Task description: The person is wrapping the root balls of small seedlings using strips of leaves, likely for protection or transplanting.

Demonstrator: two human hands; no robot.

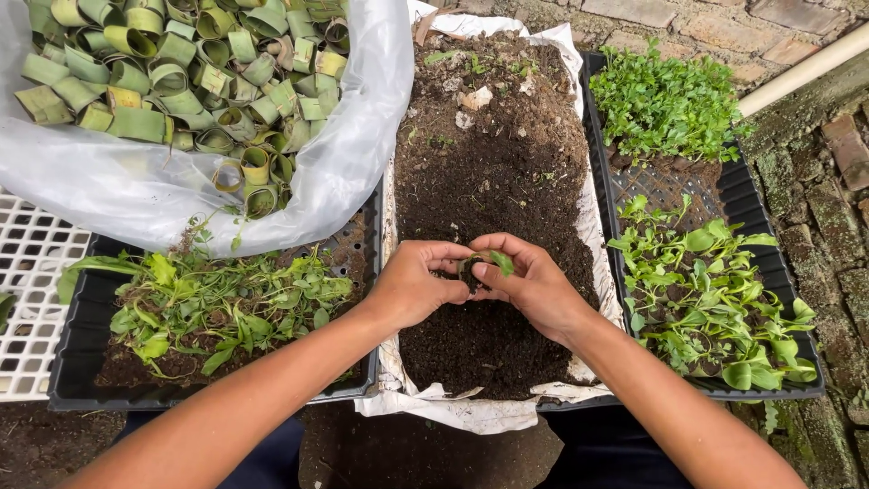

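In the head view, we see our left hand [412, 282] and right hand [534, 288] meeting over the middle of the soil sack [593, 226]. Both sets of fingers are curled and pinched around 1 small leaf-ring pot [472, 270] packed with dark soil, a green seedling leaf [501, 263] poking out at its 3 o'clock side.

We judge the pot light, soft and easily crushed; the soil inside is crumbly and the seedling fragile. It is best cupped by the ring's wall, never by the stem or leaf.

Containers, taken from the hands:
- The white sack, opened flat, holds a long bed of loose dark soil [493, 154].
- At 10 o'clock, a clear plastic bag [344, 136] is full of empty leaf rings [181, 81].
- At 9 o'clock, a black tray [77, 362] holds uprooted seedlings [217, 303] lying loose.
- At 3 o'clock, a 2nd black tray [751, 199] carries potted seedlings [706, 299], with a denser green clump [665, 100] at its far end.
- A white lattice tray [32, 272] lies at the far left.
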